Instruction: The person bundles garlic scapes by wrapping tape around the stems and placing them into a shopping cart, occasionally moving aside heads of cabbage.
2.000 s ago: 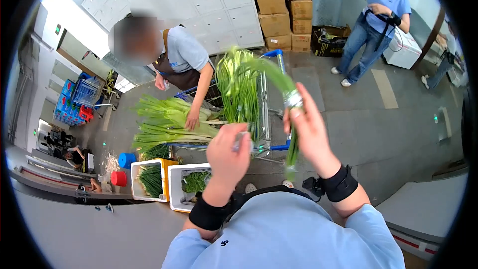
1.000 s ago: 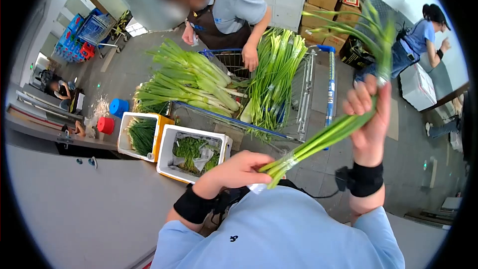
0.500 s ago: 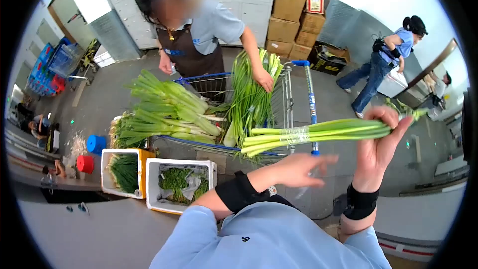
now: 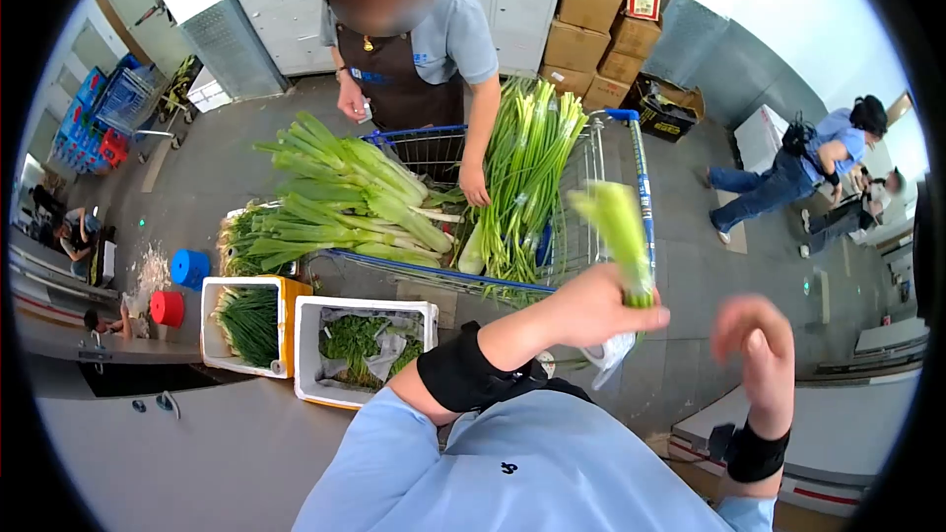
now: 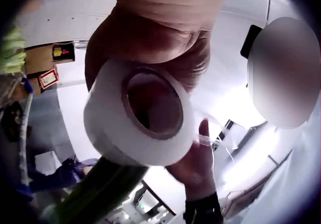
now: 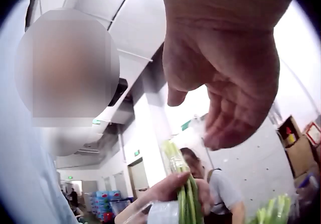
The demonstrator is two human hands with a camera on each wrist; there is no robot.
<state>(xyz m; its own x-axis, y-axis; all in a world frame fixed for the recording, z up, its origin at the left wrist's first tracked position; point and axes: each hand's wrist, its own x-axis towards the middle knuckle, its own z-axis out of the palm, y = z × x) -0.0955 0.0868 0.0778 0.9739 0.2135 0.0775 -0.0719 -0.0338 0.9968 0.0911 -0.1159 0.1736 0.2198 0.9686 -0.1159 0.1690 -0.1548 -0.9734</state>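
In the head view my left hand (image 4: 621,310) grips a taped bundle of green onions (image 4: 619,222), pale ends tilted up, at the cart's near right corner. A roll of clear tape (image 4: 606,350) hangs under that hand; the left wrist view shows the tape roll (image 5: 103,118) large, with dark green stalks (image 5: 100,189) below it. My right hand (image 4: 757,340) is off to the right, apart from the bundle, fingers loosely bent and thumb apart. Up close, nothing shows between the fingers of the right hand (image 6: 225,93), while the held onions (image 6: 186,199) stand beyond it.
A shopping cart (image 4: 645,197) holds leafy greens (image 4: 345,197) and more green onions (image 4: 537,167). Across it a person in an apron (image 4: 409,79) rests a hand among them. Two foam boxes (image 4: 365,399) of greens, a red stool (image 4: 168,308) and a blue stool (image 4: 190,267) stand at left.
The bundle has passed from my right hand to my left, turning from lying flat to pale ends up. My right hand has let go and moved lower right.
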